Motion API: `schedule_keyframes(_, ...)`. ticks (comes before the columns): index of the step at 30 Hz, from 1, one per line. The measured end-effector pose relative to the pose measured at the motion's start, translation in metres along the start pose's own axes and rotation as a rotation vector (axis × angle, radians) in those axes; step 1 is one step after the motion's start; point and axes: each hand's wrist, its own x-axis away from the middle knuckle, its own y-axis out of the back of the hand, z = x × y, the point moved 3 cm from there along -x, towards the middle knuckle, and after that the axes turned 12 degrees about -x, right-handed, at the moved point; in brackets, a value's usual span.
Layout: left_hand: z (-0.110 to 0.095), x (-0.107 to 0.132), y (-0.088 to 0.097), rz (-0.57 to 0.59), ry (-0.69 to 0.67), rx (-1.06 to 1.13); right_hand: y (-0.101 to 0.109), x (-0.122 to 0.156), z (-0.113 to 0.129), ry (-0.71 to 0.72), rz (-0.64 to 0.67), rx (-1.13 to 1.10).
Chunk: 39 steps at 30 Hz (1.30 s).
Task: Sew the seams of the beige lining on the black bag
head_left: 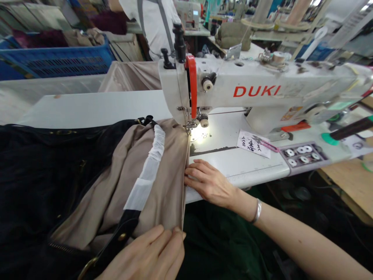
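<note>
A beige bag lining [166,175] lies pulled out of a black bag [37,167], its right edge running up to the needle area of the sewing machine [221,89]. Near the bottom, my left hand [151,252] pinches the lining's edge. My right hand [208,181] has its fingers closed on the same edge, farther up and just in front of the presser foot [190,126]. A black strap with a white wrapping [145,175] lies across the lining. The bag's open zipper [62,247] shows at lower left.
A handwritten paper tag [253,144] and a bobbin tray [304,154] lie right of the needle. A blue crate [58,58] with fabric stands behind at left. Another person [154,27] in a white top is beyond the machine.
</note>
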Motion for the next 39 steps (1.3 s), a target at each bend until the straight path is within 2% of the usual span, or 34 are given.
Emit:
schedule_keyframes(4, 0.000, -0.002, -0.003, 0.023, 0.006, 0.009, -0.005, 0.003, 0.006, 0.053, 0.114, -0.100)
schedule_keyframes(7, 0.002, -0.005, -0.001, -0.018, 0.019, 0.004, -0.007, 0.003, 0.007, 0.038, 0.123, -0.169)
schedule_keyframes(12, 0.005, -0.013, 0.005, -0.039, 0.041, 0.005, -0.012, 0.013, 0.021, 0.054, 0.003, -0.083)
schedule_keyframes(17, 0.000, -0.012, 0.002, 0.030, 0.014, 0.012, -0.012, 0.026, 0.032, 0.092, -0.130, -0.156)
schedule_keyframes(22, -0.004, -0.007, -0.003, 0.080, -0.016, 0.004, -0.003, 0.025, 0.029, 0.154, -0.182, -0.136)
schedule_keyframes(26, -0.005, -0.006, -0.004, 0.110, -0.034, 0.030, 0.006, 0.019, 0.022, 0.142, -0.154, -0.141)
schedule_keyframes(29, -0.004, -0.007, -0.004, 0.115, -0.058, 0.035, 0.011, 0.013, 0.015, 0.113, -0.079, -0.149)
schedule_keyframes(34, -0.002, -0.013, -0.004, 0.133, -0.077, 0.041, 0.014, 0.004, 0.005, 0.202, 0.026, -0.149)
schedule_keyframes(39, 0.000, -0.013, -0.001, 0.111, -0.042, 0.060, 0.012, 0.008, 0.004, 0.258, 0.018, -0.082)
